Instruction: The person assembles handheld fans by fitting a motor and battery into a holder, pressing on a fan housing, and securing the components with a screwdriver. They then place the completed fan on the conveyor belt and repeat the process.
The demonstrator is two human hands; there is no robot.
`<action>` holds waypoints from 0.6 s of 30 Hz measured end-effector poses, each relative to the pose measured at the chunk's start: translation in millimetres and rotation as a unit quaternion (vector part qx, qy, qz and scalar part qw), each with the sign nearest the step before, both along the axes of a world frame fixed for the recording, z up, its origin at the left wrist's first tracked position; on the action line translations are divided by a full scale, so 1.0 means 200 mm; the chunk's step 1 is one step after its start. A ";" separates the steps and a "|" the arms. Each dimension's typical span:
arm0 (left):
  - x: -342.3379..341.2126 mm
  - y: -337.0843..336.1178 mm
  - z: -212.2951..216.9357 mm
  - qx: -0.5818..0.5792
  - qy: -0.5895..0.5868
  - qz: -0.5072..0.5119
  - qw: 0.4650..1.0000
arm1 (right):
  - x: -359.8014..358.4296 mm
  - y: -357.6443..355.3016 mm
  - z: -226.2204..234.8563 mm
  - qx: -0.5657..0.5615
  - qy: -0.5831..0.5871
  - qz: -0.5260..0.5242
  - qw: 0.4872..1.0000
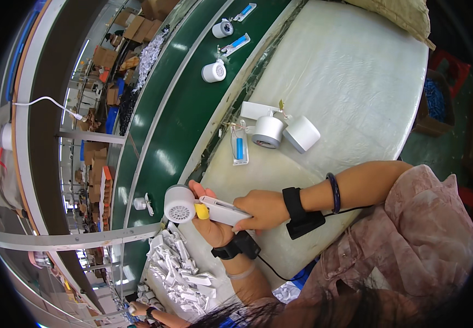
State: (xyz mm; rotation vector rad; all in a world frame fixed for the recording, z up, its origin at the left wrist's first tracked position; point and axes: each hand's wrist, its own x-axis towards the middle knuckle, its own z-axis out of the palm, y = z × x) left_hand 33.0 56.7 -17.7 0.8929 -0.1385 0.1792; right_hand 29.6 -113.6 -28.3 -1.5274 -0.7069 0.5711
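My left hand point(210, 221) closing round white cylindrical device point(180, 204); my right hand point(262, 210) gripping white flat handle piece point(222, 210) with yellow end against it.

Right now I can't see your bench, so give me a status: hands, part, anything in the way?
Left hand grips white cylinder. Right hand holds white handle piece against it. Loose white parts piled just below.

A long green conveyor belt point(176, 120) is flanked by a pale padded work surface point(346, 82); brown cardboard boxes point(138, 24) are stacked beyond.
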 end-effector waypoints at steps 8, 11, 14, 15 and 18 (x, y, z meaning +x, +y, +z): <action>0.03 -0.02 0.01 0.122 0.023 -0.006 0.992 | 0.01 -0.01 0.01 0.061 0.166 0.043 0.983; 0.02 -0.04 0.04 0.125 0.059 -0.028 0.990 | 0.03 -0.01 0.00 0.079 0.184 0.028 0.979; 0.00 -0.01 0.06 0.191 0.092 -0.033 0.977 | 0.06 0.01 -0.01 0.076 0.177 -0.008 0.981; 0.01 -0.01 0.06 0.190 0.098 -0.052 0.975 | 0.06 0.01 0.02 0.046 0.197 -0.001 0.979; 0.09 0.02 0.09 0.215 0.130 -0.067 0.966 | 0.08 0.00 0.02 -0.009 0.227 -0.036 0.973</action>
